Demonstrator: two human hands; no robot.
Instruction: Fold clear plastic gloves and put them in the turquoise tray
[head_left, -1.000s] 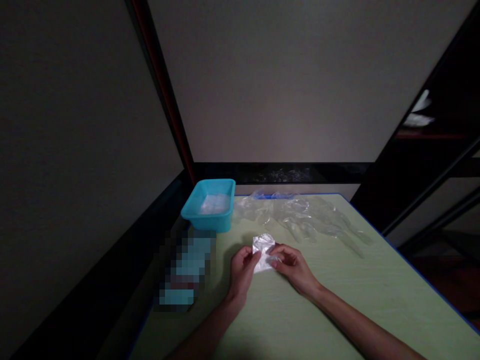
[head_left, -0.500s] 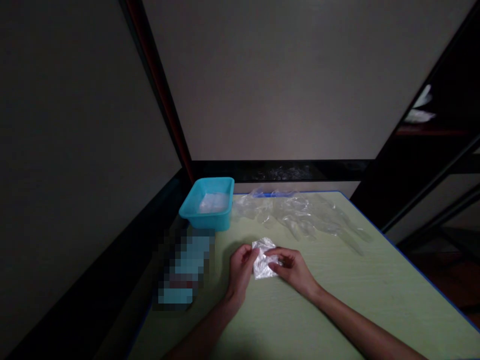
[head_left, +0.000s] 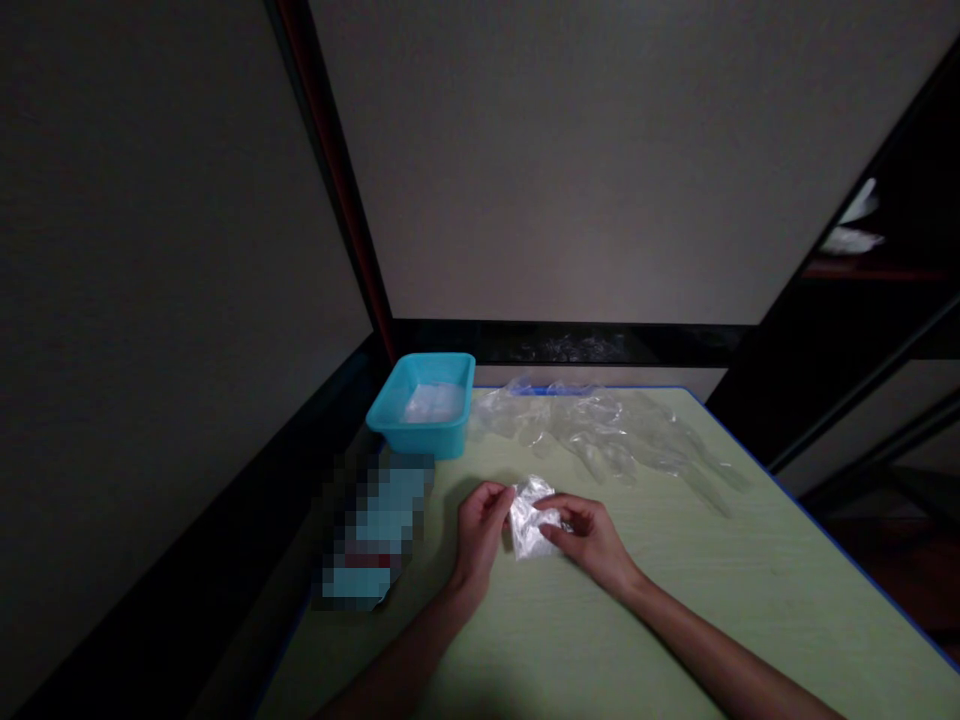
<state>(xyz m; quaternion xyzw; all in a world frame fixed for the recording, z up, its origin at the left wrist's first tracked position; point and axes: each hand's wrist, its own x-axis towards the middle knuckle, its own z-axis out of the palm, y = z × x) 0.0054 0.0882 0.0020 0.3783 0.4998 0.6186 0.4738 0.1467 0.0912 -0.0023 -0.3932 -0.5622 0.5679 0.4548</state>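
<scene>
A small folded square of shiny clear plastic (head_left: 531, 540) is between my two hands, over the table. My left hand (head_left: 481, 528) pinches its left edge between thumb and fingers. Curled over its right side, my right hand (head_left: 589, 535) touches the plastic with thumb and fingertips. Beyond my hands, several clear plastic disposable gloves (head_left: 607, 430) lie spread and overlapping, some with thin finger shapes showing. A turquoise basin (head_left: 424, 438) stands at the far left, with folded clear plastic (head_left: 435, 402) inside it.
The pale green table (head_left: 675, 600) has a blue edge. A pixelated blue-green object (head_left: 379, 535) lies along its left side. Walls rise close behind and to the left. At the right, white items (head_left: 855, 240) rest on a dark shelf.
The view has shifted slightly, so most things sit a little further right. My left fingertips have slid slightly on the plastic's left edge; my right hand keeps nearly the same pose.
</scene>
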